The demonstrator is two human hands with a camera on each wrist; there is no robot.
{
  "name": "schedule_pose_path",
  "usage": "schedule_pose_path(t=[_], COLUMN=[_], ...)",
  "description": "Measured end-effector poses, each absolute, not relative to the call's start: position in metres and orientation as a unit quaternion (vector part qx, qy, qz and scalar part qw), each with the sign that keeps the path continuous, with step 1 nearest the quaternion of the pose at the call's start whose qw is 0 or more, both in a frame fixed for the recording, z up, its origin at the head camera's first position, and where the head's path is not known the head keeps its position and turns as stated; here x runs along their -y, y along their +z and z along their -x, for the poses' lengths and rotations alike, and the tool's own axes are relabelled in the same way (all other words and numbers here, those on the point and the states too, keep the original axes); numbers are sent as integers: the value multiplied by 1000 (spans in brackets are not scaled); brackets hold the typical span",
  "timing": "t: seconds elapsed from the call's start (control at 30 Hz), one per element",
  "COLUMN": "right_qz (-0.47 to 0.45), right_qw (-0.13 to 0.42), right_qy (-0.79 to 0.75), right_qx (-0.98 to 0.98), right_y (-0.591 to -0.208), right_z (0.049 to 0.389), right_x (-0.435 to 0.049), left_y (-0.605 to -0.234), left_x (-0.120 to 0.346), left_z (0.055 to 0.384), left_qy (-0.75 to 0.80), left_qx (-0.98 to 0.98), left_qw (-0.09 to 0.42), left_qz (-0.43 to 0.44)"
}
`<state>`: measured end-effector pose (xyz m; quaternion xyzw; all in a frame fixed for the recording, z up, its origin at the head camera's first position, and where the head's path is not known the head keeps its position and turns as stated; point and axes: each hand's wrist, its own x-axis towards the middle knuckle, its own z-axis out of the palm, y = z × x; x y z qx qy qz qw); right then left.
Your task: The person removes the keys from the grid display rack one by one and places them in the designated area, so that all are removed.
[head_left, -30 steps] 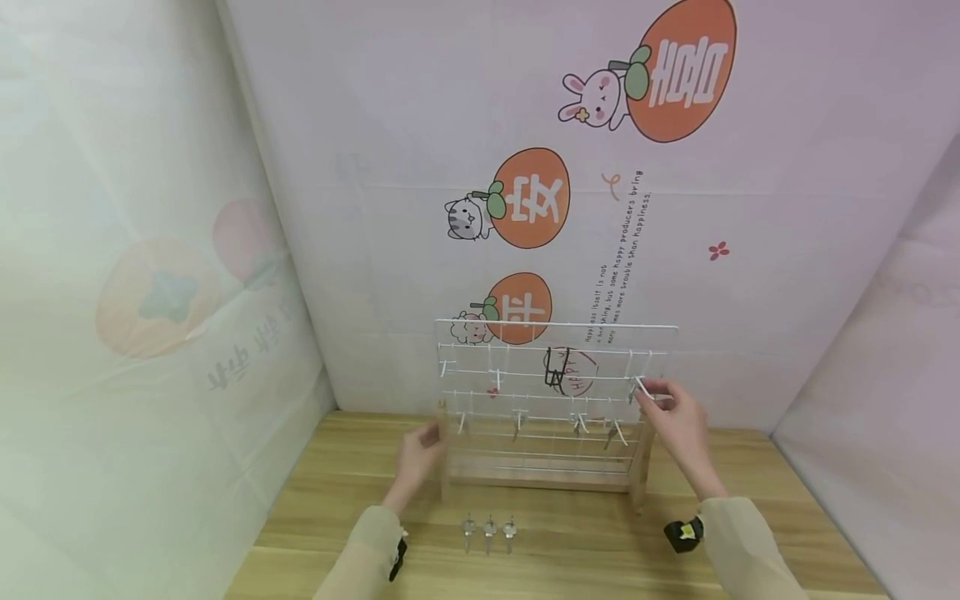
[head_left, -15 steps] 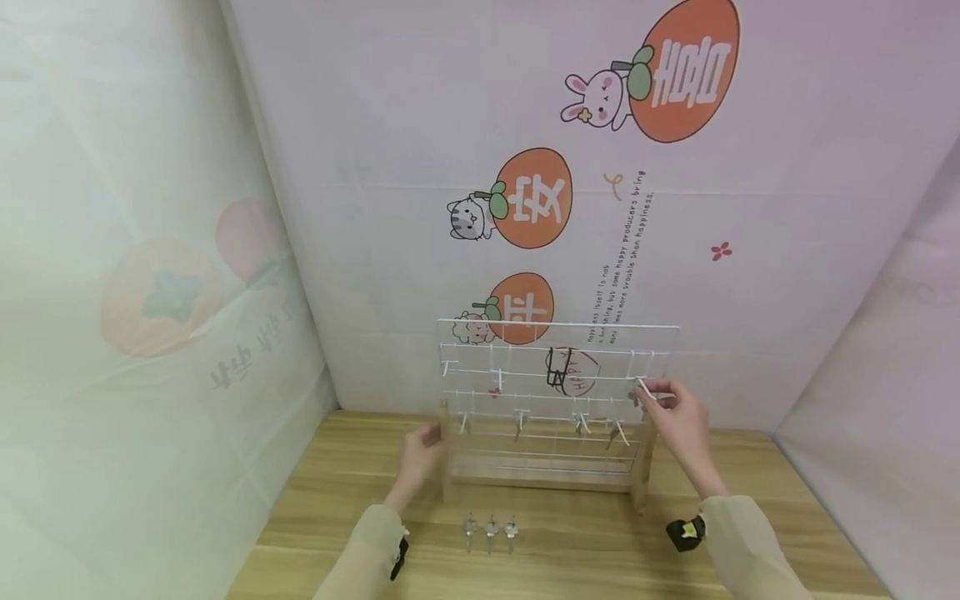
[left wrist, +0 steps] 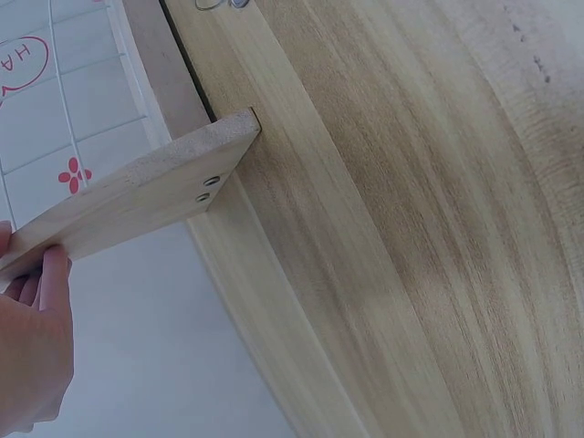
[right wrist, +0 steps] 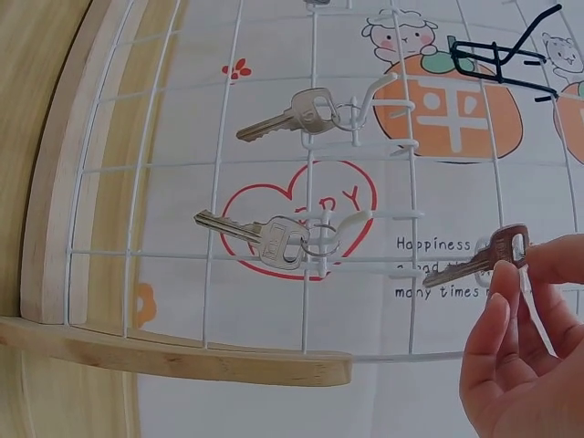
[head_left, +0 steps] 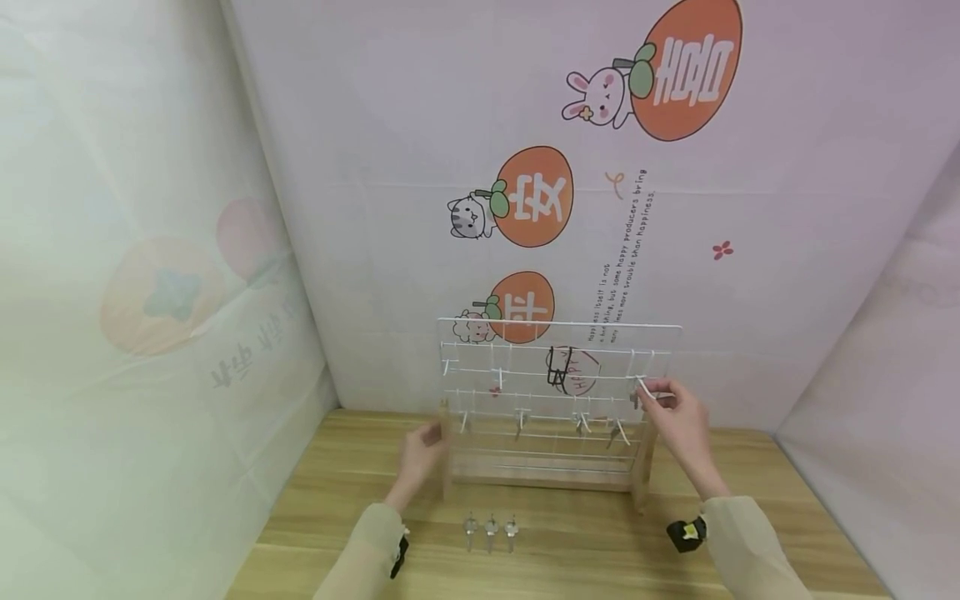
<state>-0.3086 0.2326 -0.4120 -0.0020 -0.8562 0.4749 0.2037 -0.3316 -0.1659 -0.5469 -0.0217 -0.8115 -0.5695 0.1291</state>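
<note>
A white wire grid rack [head_left: 558, 323] in a wooden frame stands on the table. My left hand [head_left: 420, 454] grips its left wooden upright [left wrist: 137, 192], thumb on one side and fingers on the other in the left wrist view. At the upper right of the grid, my right hand [head_left: 678, 421] pinches a silver key [right wrist: 470, 265] by its head, right at a white hook. Its blade points left in the right wrist view; the fingers hide the ring. Further keys hang by rings from other hooks, among them one key [right wrist: 265, 242] and another key [right wrist: 297, 114].
Three keys lie in a row in front of the rack: a left key [head_left: 470, 529], a middle key [head_left: 491, 529] and a right key [head_left: 511, 529]. A black hook piece [head_left: 557, 371] hangs on the grid. Behind rises a printed cloth backdrop [head_left: 375, 250].
</note>
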Motion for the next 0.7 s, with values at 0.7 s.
schedule_pose_path(t=[0.7], right_qz=[-46], right_qw=[222], right_qy=[477], right_qx=[849], right_y=[-414], right_z=[294], right_x=[-234], left_y=[-545], left_x=[165], left_z=[330], left_qy=[-579], left_qx=[805], left_qw=[127], left_qz=[23])
